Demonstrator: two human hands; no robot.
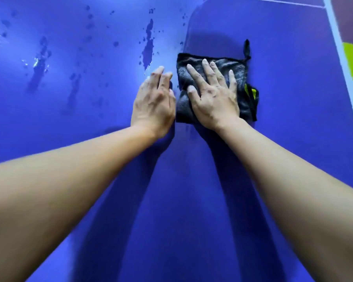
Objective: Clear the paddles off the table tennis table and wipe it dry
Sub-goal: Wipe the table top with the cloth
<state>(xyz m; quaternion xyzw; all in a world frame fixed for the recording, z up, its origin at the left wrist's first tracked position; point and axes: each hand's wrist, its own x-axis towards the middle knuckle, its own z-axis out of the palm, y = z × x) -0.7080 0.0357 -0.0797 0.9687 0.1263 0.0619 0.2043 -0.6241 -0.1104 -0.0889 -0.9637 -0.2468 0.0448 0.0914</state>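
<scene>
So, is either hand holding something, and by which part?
Nothing is held. The right hand presses flat on the dark cloth's middle; the left hand rests on the table beside it.

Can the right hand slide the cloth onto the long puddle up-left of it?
Likely yes: right hand lies flat on the cloth, the puddle is near; only the left hand beside it partly blocks.

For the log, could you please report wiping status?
Right hand flat on dark cloth. Left hand flat on table tennis table beside it. Water streaks ahead left.
</scene>
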